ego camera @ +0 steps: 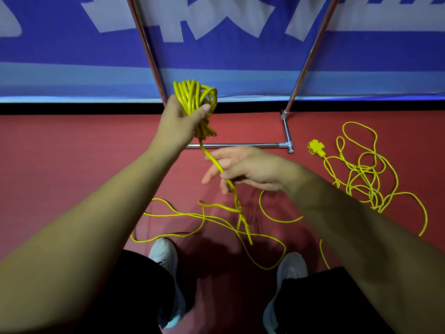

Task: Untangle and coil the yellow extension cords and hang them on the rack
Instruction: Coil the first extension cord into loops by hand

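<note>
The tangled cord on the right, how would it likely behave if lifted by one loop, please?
Probably floppy: the tangled cord lies in thin, limp loops. Its crossed strands would likely snag together. The socket block at its end may dangle.

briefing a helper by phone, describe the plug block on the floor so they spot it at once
Find the metal rack standing on the red floor. Just right of its foot corner lies the yellow plug block, at the upper left edge of the tangled cord pile. It is the only chunky, boxy piece among thin cords.
</note>
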`<action>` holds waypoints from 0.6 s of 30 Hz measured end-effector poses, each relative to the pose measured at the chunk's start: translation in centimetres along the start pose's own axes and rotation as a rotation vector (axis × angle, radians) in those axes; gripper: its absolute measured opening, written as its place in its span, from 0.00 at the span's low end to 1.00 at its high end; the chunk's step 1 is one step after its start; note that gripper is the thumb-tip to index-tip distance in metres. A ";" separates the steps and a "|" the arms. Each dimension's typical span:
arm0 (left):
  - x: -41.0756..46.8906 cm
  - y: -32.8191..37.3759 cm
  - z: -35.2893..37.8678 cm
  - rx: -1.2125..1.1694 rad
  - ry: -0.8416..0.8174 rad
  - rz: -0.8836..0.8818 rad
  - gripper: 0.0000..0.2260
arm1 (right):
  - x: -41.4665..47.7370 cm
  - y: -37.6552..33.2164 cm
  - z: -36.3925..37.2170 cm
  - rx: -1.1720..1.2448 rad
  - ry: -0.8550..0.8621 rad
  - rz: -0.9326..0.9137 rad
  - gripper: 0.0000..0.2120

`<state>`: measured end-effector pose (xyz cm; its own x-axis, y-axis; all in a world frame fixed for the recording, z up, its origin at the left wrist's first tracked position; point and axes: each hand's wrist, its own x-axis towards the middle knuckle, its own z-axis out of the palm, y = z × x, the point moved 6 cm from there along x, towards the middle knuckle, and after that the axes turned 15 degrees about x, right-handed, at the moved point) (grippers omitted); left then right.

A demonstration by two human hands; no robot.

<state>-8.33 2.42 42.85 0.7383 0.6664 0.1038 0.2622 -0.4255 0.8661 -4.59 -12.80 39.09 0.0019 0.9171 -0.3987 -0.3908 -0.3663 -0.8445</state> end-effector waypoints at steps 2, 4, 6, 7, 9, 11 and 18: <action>-0.1 -0.5 0.5 -0.002 -0.024 -0.018 0.10 | -0.4 -1.3 -0.3 0.026 -0.012 -0.025 0.17; -0.1 -0.9 1.1 0.003 -0.064 -0.027 0.05 | -0.8 -2.1 -0.6 0.019 0.004 -0.016 0.15; -0.3 -0.6 1.9 0.024 -0.131 -0.005 0.04 | -1.0 -2.0 -0.9 -0.033 0.024 0.009 0.16; -0.4 -0.2 2.2 0.043 -0.167 0.014 0.04 | -1.1 -1.8 -1.1 -0.071 0.026 0.017 0.17; -0.7 0.4 2.6 0.104 -0.244 0.053 0.05 | -1.0 -1.4 -1.3 -0.142 0.024 -0.004 0.20; -1.0 0.4 3.1 0.151 -0.353 0.067 0.06 | -0.8 -1.7 -1.7 -0.203 0.051 -0.055 0.20; -2.9 -0.8 4.8 0.184 -0.705 -0.017 0.13 | -1.8 -4.5 -2.2 -0.190 0.170 -0.268 0.09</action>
<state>-7.69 -2.11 39.47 0.9418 0.1473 -0.3023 0.3317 -0.5556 0.7624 -0.76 -13.16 42.82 0.2402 0.9510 -0.1946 -0.1778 -0.1539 -0.9720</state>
